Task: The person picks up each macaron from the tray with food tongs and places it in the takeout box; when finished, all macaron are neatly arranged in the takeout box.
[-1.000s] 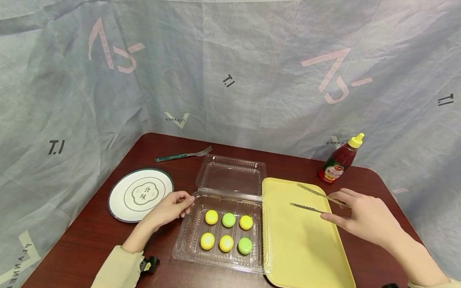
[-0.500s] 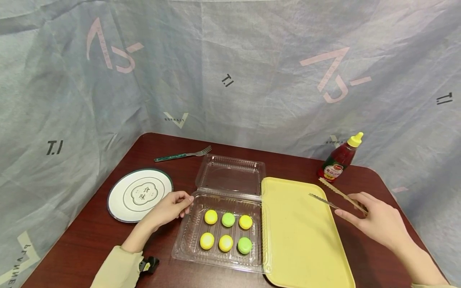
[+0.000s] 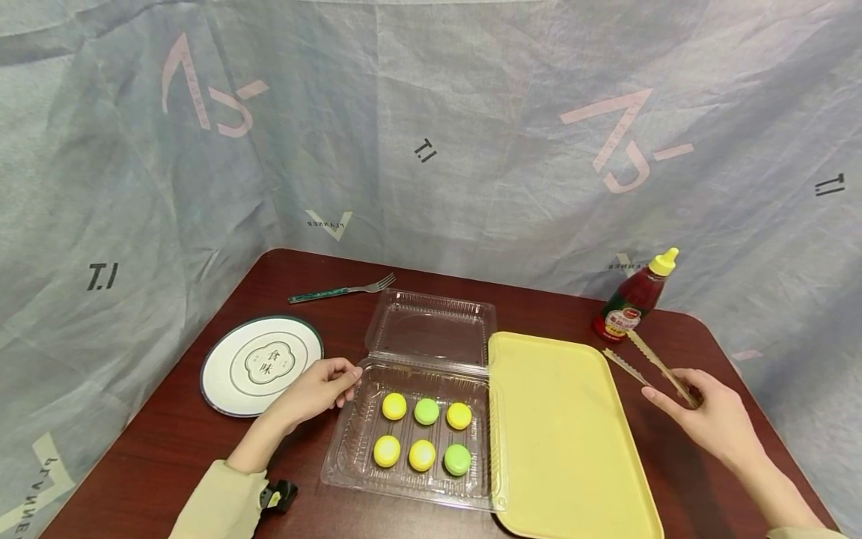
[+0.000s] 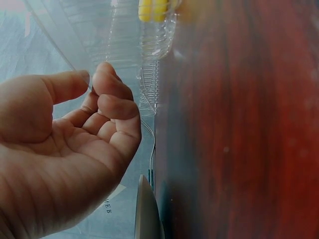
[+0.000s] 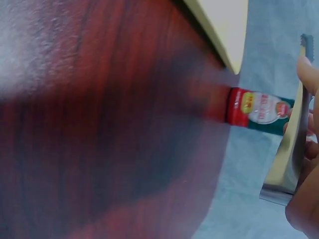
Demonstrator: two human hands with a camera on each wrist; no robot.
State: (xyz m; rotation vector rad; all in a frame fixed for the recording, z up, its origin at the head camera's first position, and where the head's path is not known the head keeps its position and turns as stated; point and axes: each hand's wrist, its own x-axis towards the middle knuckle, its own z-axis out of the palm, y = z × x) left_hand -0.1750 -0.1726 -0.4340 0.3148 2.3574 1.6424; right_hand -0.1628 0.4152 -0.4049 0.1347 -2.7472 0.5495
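My left hand pinches the left rim of a clear plastic clamshell box. In the left wrist view the thumb and forefinger meet at the clear edge. Inside the box sit several yellow macarons and green macarons in two rows, and its lid lies folded back. My right hand holds metal tongs over the table, right of the yellow tray. The tongs' arms are spread, with nothing between the tips. In the right wrist view, the fingers partly hide the tongs.
A red sauce bottle with a yellow cap stands at the back right, near the tong tips. On the left lies a white plate, with a green-handled fork behind it. Grey cloth hangs along the table's back and sides.
My right hand has carried the tongs from above the tray to the right, past its edge. The left hand and the box have stayed in place.
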